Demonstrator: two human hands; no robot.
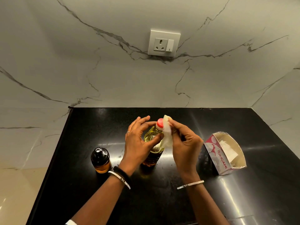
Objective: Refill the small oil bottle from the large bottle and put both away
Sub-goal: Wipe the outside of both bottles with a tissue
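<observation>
Left hand (138, 142) grips large oil bottle (153, 143) shoulder; right hand (185, 143) pinches tissue (167, 135) against red cap (160, 123). Risk: oily plastic slips, bottle topples toward small oil bottle (100, 159) at 9 o'clock.

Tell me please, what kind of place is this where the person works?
Most likely a home kitchen. A black stone countertop meets a marble-look wall with a power socket, and on the counter stand a large oil bottle, a small oil bottle and a tissue box.

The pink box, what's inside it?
The pink box lies open on the black counter, showing a folded white paper inside. Its near wall hides anything deeper.
</observation>
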